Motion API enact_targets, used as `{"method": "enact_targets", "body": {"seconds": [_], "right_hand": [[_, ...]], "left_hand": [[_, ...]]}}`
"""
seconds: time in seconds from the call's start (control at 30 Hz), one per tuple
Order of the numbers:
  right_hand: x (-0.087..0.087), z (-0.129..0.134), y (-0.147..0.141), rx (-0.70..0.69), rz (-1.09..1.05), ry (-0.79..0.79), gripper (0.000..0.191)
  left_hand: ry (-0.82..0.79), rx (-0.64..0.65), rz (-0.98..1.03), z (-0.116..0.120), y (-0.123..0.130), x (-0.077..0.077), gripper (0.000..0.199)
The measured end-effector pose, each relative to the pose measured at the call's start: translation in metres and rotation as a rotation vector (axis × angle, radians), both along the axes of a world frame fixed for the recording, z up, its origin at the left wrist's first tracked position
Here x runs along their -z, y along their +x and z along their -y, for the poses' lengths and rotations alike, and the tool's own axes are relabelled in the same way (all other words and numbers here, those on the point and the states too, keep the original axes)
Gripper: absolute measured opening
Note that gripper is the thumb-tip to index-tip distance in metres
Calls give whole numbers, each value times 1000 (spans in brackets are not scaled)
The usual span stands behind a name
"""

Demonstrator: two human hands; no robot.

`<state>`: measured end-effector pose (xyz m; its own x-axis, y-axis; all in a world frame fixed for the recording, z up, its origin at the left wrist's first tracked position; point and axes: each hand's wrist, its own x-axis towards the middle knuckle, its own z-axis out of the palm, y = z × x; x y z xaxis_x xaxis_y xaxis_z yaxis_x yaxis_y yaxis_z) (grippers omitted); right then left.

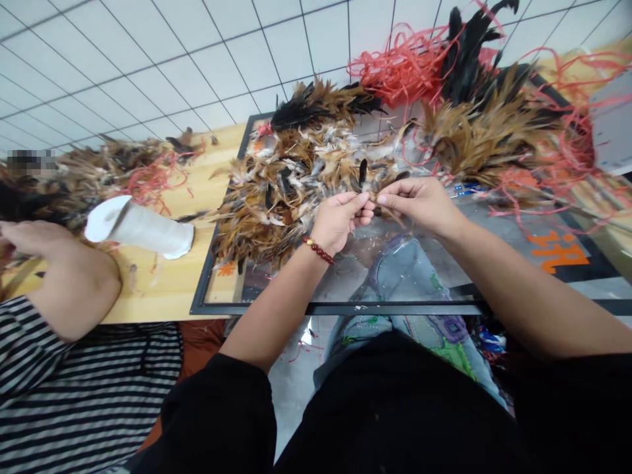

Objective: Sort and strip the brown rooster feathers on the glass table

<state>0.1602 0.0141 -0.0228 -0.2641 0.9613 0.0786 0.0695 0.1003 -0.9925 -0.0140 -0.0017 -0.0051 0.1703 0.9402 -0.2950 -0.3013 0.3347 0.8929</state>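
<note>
Over the glass panel, my left hand (340, 218) and my right hand (419, 203) meet, fingertips nearly touching. Both hands are pinched on a small brown feather (395, 217), whose thin end slants down below the right fingers. A dark feather tip (363, 172) stands up just behind my left fingertips; whether it is held is unclear. A large loose pile of brown and white feathers (276, 191) lies to the left of and behind my left hand. A red bead bracelet (320, 251) circles my left wrist.
Feather bundles (486, 135) lie back right near tangled pink ribbon (402, 66). The dark frame edge (345, 308) runs along the front. At left are a white roll (148, 227), more feathers (113, 158) and another person's arm (79, 283) in a striped sleeve. A tiled wall rises behind.
</note>
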Motion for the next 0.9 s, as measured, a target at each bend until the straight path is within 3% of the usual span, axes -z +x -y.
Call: {"method": "enact_targets", "body": {"seconds": [0.2, 0.37, 0.57, 0.77, 0.9], "right_hand": [[-5, -1, 5, 51, -2, 12, 33], [-7, 1, 7, 9, 29, -89, 27], [-3, 0, 5, -38, 57, -117, 31], [-1, -1, 4, -50, 37, -100, 32], [-4, -2, 6, 68, 20, -15, 30]], "left_hand": [[33, -173, 26, -4, -5, 2, 15], [203, -261, -148, -6, -5, 6, 17], [356, -104, -444, -1, 2, 9, 18], [485, 64, -583, 2, 0, 19, 23], [358, 21, -504, 2, 0, 15, 27]]}}
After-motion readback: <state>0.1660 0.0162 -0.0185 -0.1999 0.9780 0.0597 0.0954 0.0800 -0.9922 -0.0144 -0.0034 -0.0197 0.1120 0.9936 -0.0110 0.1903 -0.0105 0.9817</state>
